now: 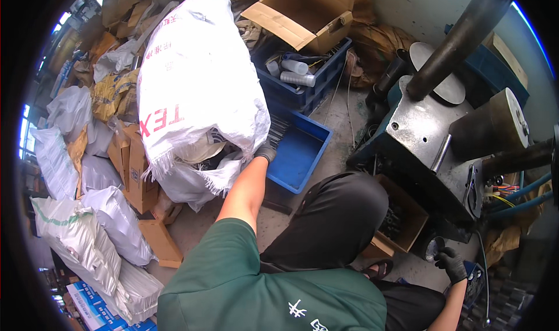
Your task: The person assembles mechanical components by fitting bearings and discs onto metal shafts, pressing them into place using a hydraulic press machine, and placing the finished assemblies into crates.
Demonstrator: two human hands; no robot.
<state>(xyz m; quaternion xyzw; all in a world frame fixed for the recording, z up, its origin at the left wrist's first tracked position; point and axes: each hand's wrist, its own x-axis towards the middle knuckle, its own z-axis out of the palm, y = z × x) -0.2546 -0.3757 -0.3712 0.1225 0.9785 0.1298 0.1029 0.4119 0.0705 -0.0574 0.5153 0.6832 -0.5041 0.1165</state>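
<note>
My left hand (266,151), in a grey glove, reaches to the left edge of a shallow blue tray (300,156). Thin metal rods (278,132) lie in the tray just past it; its fingers are hidden from me. Close beside that hand, a big white woven sack (201,69) with red print bulges, its frayed mouth hanging toward me. At the lower right is my right hand (452,265) in a dark glove, fingers curled beside a round, shiny-ended metal piece (432,249). Whatever those fingers hold is too small to make out.
A greasy metal machine (428,121) with thick bars stands at the right. Under it sits a cardboard box (402,211) of dark parts. Behind the tray, a blue crate (300,86) holds plastic cups beneath an open carton (303,11). Sacks (87,243) and cartons crowd the left.
</note>
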